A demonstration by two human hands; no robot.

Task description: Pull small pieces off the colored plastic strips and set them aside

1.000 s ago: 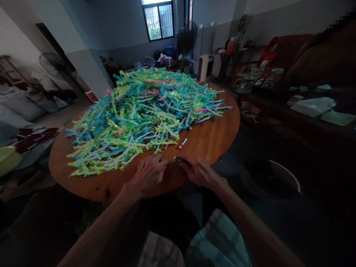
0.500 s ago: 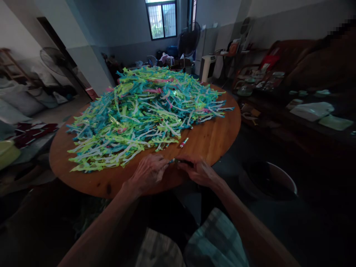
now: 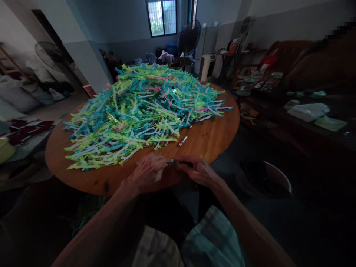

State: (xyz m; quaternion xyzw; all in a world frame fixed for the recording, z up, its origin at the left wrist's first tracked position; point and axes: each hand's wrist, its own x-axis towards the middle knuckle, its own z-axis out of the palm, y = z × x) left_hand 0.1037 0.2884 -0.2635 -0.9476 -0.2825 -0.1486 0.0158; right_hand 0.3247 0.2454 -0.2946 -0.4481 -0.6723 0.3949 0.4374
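The left hand is positioned just below the centre of the frame, over the near edge of a round wooden table, with its fingers bent and drawn together on a thin bluish piece; one end of this piece shows at the fingertips, and the rest is covered by the hand. The right hand is located immediately to the right in the frame, its thumb and fingers pinched on a dark slim item. The ends of the two parts meet or nearly meet between the hands; blur and low light prevent confirmation of contact. Directly above the right hand in the frame, a small tube with a pink band lies on the table, tilted and apart from both hands. A large heap of strips, coloured yellow-green, blue, white and pink, covers most of the tabletop from the left of the frame to the upper centre, its lower edge near the left hand. A round bin with a pale rim is located beside the table at the lower right. Checked cloth is visible at the lower centre, between the forearms. A standing fan is located at the upper centre, below and to the right of a barred window. Glass jars stand at the upper right, near a red-brown chair.
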